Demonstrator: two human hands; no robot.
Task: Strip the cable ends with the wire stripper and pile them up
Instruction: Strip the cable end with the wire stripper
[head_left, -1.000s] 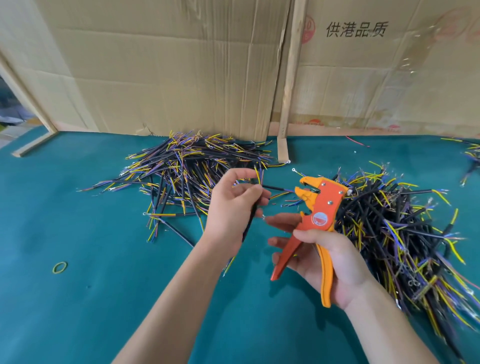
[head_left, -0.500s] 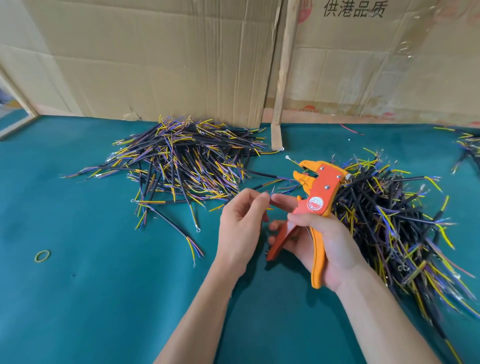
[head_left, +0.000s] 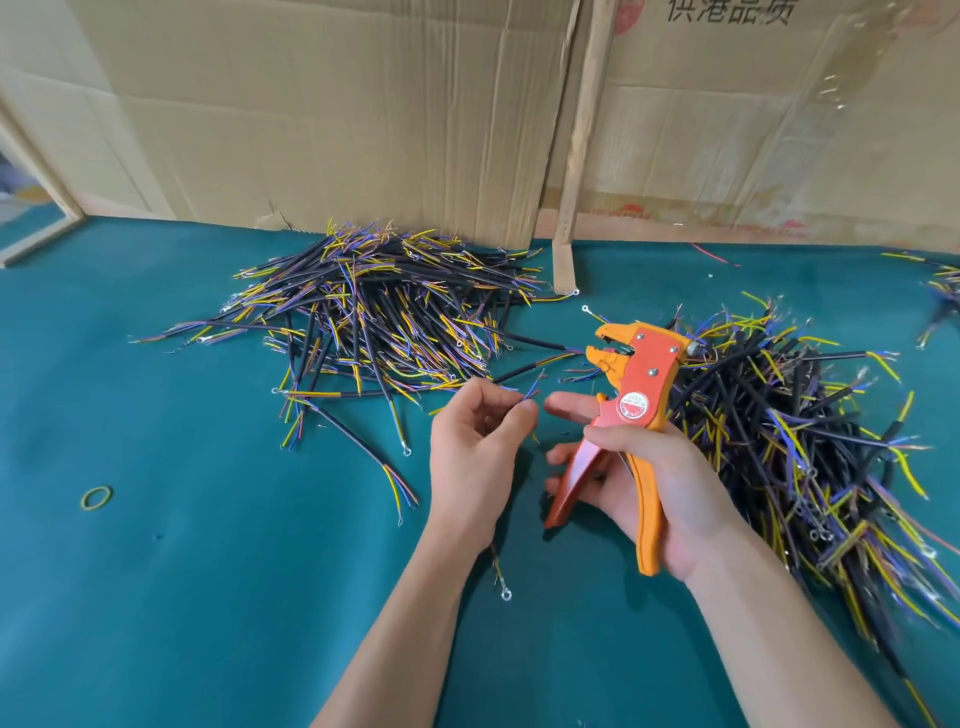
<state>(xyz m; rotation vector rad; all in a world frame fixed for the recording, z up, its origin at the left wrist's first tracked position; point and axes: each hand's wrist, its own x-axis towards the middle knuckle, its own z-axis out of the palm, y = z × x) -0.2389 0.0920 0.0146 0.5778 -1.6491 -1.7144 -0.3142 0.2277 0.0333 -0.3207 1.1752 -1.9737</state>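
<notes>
While the right hand (head_left: 649, 467) is gripping the wire stripper (head_left: 631, 410), the left hand (head_left: 480, 441) is now pinching the cable (head_left: 524, 392) lower, nearer the tool. Its wire ends are pointing toward the open jaws, probably awaiting stripping.

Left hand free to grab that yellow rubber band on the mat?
Probably not yet: the left hand is pinching a cable. The path to the rubber band is bare green mat, so it need only drop the cable first.

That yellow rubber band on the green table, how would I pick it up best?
Pinch the rubber band from straight above, one finger inside the loop and one outside. It lies flat on the table with nothing sticking up, and bare mat all around leaves room.
</notes>
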